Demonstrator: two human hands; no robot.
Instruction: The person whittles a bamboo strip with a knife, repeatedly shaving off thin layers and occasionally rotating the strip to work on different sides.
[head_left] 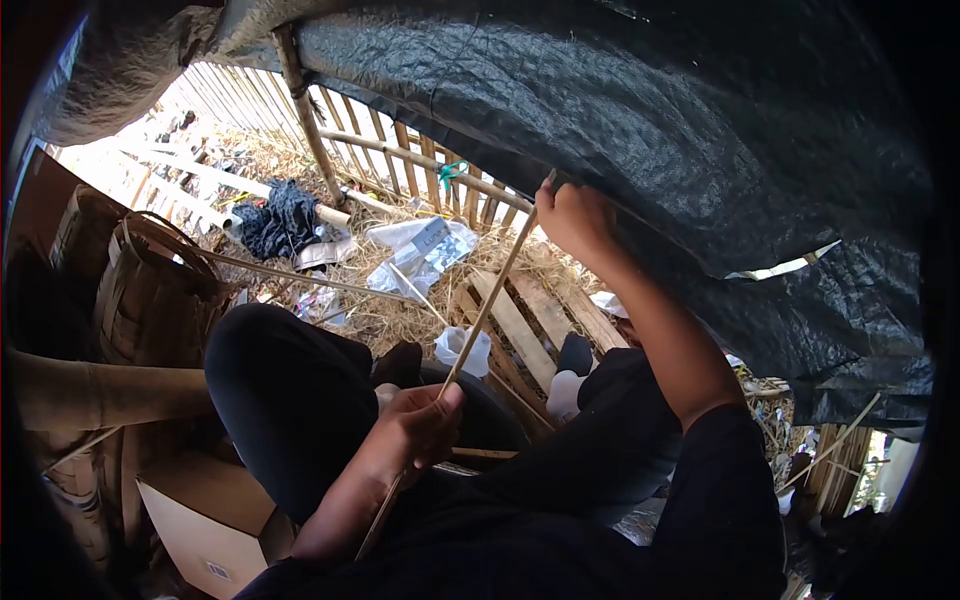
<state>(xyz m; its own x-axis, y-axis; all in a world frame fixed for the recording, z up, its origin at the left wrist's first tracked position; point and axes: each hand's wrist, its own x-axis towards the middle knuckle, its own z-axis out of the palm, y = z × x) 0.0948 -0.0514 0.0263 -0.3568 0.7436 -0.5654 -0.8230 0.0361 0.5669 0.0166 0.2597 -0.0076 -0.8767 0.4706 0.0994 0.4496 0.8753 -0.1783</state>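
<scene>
A long, thin bamboo strip (490, 300) slants across my lap, from low near my body up to the far right. My left hand (415, 425) is closed around its lower part, thumb laid along the strip. Below that hand the tail of the strip runs down past my wrist. Higher up, my right hand (577, 218) pinches the strip close to its upper end, just beneath the dark tarp (560, 90). Between the two hands the strip is nearly straight. My bent knees, in dark trousers, lie under it.
A bamboo fence (400, 160) stands ahead, with a teal tie (452, 172) on its rail. Wooden slats (520, 315), straw and plastic bags (425, 250) cover the ground. Left are woven baskets (150, 290), a thick bamboo pole (110, 395) and a cardboard box (205, 525).
</scene>
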